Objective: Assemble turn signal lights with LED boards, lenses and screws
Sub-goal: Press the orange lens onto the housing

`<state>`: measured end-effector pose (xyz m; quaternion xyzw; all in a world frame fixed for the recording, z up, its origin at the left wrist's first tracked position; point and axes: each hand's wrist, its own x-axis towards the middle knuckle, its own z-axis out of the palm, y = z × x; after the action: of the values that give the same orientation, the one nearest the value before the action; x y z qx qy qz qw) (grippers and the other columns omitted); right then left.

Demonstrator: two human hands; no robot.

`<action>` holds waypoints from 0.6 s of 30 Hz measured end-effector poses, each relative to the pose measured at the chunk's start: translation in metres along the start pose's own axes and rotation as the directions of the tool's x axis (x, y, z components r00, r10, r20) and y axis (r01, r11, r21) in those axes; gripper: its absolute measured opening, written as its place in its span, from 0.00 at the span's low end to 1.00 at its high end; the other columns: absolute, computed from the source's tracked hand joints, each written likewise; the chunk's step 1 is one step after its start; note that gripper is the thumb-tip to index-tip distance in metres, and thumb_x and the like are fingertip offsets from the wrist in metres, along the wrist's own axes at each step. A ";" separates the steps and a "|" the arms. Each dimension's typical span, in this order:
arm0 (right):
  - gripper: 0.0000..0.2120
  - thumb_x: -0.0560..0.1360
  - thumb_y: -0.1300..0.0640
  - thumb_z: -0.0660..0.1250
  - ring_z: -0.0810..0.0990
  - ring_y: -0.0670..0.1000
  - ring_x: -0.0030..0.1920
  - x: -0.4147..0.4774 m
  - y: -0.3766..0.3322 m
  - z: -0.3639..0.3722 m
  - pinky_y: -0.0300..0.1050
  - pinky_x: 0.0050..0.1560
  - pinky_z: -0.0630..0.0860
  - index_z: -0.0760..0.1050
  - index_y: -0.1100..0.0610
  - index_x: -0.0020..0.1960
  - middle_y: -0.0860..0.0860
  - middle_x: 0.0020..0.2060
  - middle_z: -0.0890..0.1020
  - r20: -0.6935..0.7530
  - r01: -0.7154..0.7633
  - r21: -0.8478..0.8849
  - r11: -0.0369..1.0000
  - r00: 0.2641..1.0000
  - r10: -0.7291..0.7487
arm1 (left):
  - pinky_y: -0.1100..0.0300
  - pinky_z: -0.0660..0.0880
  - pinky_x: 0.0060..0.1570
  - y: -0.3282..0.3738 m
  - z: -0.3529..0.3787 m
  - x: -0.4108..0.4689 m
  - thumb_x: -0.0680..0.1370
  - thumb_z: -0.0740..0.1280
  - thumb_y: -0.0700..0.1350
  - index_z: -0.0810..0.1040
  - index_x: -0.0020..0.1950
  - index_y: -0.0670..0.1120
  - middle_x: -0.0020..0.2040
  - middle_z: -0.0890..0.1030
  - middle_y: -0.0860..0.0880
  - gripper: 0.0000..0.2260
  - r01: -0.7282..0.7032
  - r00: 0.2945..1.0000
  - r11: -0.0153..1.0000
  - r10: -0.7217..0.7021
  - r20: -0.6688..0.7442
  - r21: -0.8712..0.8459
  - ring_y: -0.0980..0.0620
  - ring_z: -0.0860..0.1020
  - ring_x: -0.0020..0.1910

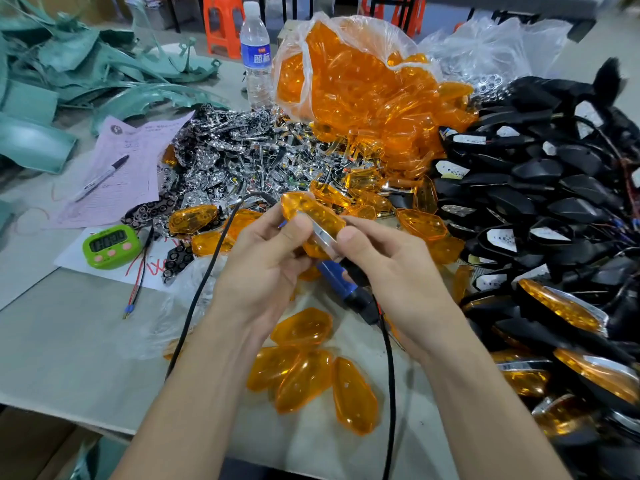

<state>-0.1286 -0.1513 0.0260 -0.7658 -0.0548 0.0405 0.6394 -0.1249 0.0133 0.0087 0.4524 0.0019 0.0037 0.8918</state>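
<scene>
While poised mid-frame above counter (69,341), pinches amber lens (311,211) in left grip (263,268), clamps its chrome edge in right grip (391,271).

Two bare hands are seen over the counter (69,323): the left hand (263,268) and the right hand (391,271). Short, plainly trimmed nails are shown on both thumbs. The left forearm (194,393) and the right forearm (485,410) are left uncovered from the wrists to the near edge of the counter, where they are cut off by the frame.
</scene>
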 end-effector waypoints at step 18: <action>0.17 0.77 0.50 0.69 0.83 0.42 0.57 -0.014 0.000 0.008 0.47 0.58 0.81 0.80 0.36 0.64 0.35 0.52 0.85 -0.027 0.230 -0.132 0.964 0.972 -0.235 | 0.51 0.83 0.48 0.014 -0.008 -0.005 0.72 0.76 0.45 0.82 0.61 0.43 0.59 0.85 0.41 0.18 -0.072 0.991 0.972 0.044 0.128 0.224 0.44 0.85 0.54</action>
<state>-0.1437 -0.1449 0.0248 -0.7941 -0.1334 -0.0546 0.5904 -0.1301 0.0279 0.0157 0.5509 -0.0657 0.0017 0.8319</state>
